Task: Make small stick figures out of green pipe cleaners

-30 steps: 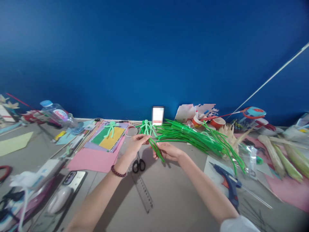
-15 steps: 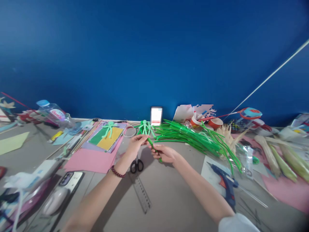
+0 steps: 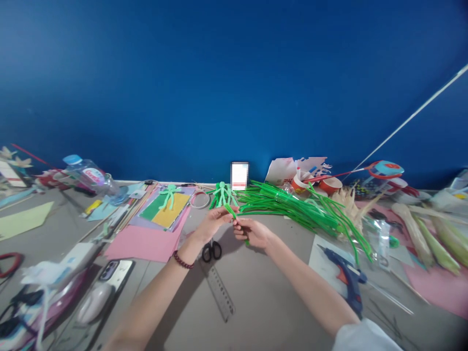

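Both of my hands pinch one green pipe cleaner [image 3: 231,212] above the grey table [image 3: 263,292]. My left hand [image 3: 214,222] grips its upper end and wears a dark red bead bracelet at the wrist. My right hand [image 3: 252,231] holds the lower part, and a short green tail sticks out below the fingers. The two hands nearly touch. Just behind them lie small light-green pipe cleaner figures [image 3: 223,193] and a big heap of green pipe cleaners [image 3: 303,209].
Black-handled scissors [image 3: 211,250] and a clear ruler [image 3: 219,290] lie under my left wrist. A blue glue gun [image 3: 345,275] lies to the right, pink paper [image 3: 144,241], a phone [image 3: 115,270] and a computer mouse [image 3: 93,302] to the left. A plastic bottle [image 3: 89,175] lies far left.
My left hand has moved right, closer to my right hand. Less of the pipe cleaner now shows between and below the fingers.
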{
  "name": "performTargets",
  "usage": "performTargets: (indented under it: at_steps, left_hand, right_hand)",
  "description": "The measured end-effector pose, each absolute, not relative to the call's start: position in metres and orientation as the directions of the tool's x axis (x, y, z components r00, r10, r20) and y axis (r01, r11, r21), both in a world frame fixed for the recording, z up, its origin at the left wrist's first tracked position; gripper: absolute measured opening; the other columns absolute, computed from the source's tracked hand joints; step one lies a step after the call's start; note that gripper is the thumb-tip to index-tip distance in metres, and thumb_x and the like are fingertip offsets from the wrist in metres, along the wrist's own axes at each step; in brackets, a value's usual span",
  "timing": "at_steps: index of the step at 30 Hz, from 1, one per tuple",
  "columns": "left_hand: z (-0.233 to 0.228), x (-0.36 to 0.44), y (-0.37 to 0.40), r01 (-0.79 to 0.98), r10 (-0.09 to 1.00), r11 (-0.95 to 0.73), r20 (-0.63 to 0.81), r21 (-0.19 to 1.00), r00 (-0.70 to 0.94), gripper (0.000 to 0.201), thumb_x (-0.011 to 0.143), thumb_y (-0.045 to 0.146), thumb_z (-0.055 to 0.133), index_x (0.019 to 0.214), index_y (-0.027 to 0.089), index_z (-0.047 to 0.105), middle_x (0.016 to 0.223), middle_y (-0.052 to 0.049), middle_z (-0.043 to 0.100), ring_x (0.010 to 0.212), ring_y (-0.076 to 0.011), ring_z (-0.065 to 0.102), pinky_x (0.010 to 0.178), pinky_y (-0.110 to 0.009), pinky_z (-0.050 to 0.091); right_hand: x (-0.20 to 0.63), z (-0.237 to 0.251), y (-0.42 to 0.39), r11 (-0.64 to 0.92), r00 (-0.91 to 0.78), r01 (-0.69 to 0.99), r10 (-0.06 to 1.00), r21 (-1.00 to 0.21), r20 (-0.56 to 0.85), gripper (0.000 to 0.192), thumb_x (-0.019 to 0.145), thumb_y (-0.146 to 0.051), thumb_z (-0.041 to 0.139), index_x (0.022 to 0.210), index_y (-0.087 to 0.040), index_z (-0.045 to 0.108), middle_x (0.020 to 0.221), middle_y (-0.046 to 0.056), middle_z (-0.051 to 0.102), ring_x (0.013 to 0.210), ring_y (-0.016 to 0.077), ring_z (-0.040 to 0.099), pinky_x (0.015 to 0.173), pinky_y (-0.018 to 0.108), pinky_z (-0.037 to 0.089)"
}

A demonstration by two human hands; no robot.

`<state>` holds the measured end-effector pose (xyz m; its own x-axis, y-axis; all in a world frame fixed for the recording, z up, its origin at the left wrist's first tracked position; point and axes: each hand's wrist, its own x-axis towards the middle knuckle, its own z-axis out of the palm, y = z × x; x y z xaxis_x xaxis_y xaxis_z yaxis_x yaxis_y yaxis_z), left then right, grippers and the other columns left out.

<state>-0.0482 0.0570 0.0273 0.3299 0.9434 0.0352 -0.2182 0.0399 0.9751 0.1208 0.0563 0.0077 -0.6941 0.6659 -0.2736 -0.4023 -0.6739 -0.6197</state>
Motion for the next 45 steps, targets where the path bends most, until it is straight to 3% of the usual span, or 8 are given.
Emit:
performTargets:
  at_steps: [6,16,20,23,35,41,45]
  left_hand:
    - [0.017,-0.050,0.058,-0.278,0.949,0.022,0.067,0.960,0.307,0.014,0.065,0.028,0.074,0.067,0.016,0.069,0.077,-0.005,0.069,0.070,-0.0148,0.060,0.075,-0.029,0.047]
    - [0.028,-0.042,0.055,-0.422,0.988,0.061,0.004,0.904,0.153,0.020,0.055,0.029,0.080,0.057,0.016,0.065,0.063,0.001,0.063,0.054,-0.0083,0.054,0.057,-0.022,0.044]
    - [0.033,-0.045,0.059,-0.436,0.998,0.070,-0.066,0.897,0.025,0.024,0.050,0.032,0.082,0.056,0.016,0.064,0.056,0.003,0.059,0.049,-0.0060,0.049,0.047,-0.018,0.038]
    - [0.034,-0.051,0.064,-0.471,0.997,0.034,-0.063,0.881,-0.047,0.024,0.049,0.030,0.082,0.057,0.016,0.064,0.058,0.003,0.060,0.050,-0.0055,0.050,0.049,-0.017,0.041]
    - [0.028,-0.072,0.079,-0.597,0.987,-0.030,-0.069,0.801,-0.143,0.022,0.052,0.023,0.082,0.061,0.015,0.064,0.065,0.002,0.065,0.050,-0.0038,0.053,0.049,-0.014,0.044]
    - [0.033,-0.073,0.077,-0.499,0.990,-0.056,-0.016,0.865,-0.139,0.022,0.051,0.026,0.082,0.060,0.016,0.065,0.061,0.001,0.063,0.051,-0.0062,0.054,0.052,-0.018,0.046]
    - [0.037,-0.071,0.073,-0.364,0.992,-0.072,0.029,0.929,-0.120,0.019,0.055,0.029,0.080,0.060,0.016,0.066,0.058,0.002,0.061,0.053,-0.0083,0.054,0.055,-0.020,0.046]
  right_hand:
    - [0.120,0.011,0.052,-0.712,-0.781,-0.367,0.585,-0.599,-0.217,0.014,0.074,-0.022,0.064,0.073,-0.010,0.057,0.061,-0.002,0.039,0.049,0.0051,0.032,0.039,0.016,0.014]
    - [0.118,0.012,0.049,-0.692,-0.796,-0.368,0.579,-0.621,-0.174,0.016,0.077,-0.026,0.063,0.075,-0.012,0.057,0.058,-0.004,0.037,0.046,0.0046,0.029,0.036,0.016,0.012]
    - [0.117,0.009,0.050,-0.696,-0.793,-0.359,0.579,-0.622,-0.191,0.017,0.076,-0.027,0.065,0.073,-0.012,0.056,0.057,-0.004,0.036,0.046,0.0043,0.029,0.036,0.015,0.012]
    - [0.116,0.007,0.051,-0.697,-0.792,-0.338,0.574,-0.633,-0.209,0.017,0.076,-0.026,0.063,0.071,-0.012,0.055,0.056,-0.005,0.035,0.045,0.0043,0.027,0.036,0.015,0.012]
    - [0.120,-0.002,0.058,-0.708,-0.812,-0.269,0.531,-0.652,-0.242,0.021,0.076,-0.030,0.062,0.068,-0.014,0.051,0.053,-0.005,0.038,0.043,0.0040,0.030,0.036,0.015,0.015]
    - [0.118,-0.006,0.059,-0.544,-0.713,-0.096,0.622,-0.834,-0.323,0.035,0.070,-0.047,0.066,0.065,-0.014,0.056,0.049,-0.004,0.047,0.041,0.0051,0.039,0.037,0.017,0.024]
    - [0.118,0.000,0.059,-0.179,-0.587,0.081,0.786,-0.980,-0.192,0.039,0.075,-0.051,0.059,0.078,-0.012,0.065,0.066,0.003,0.061,0.052,0.0086,0.050,0.047,0.020,0.038]
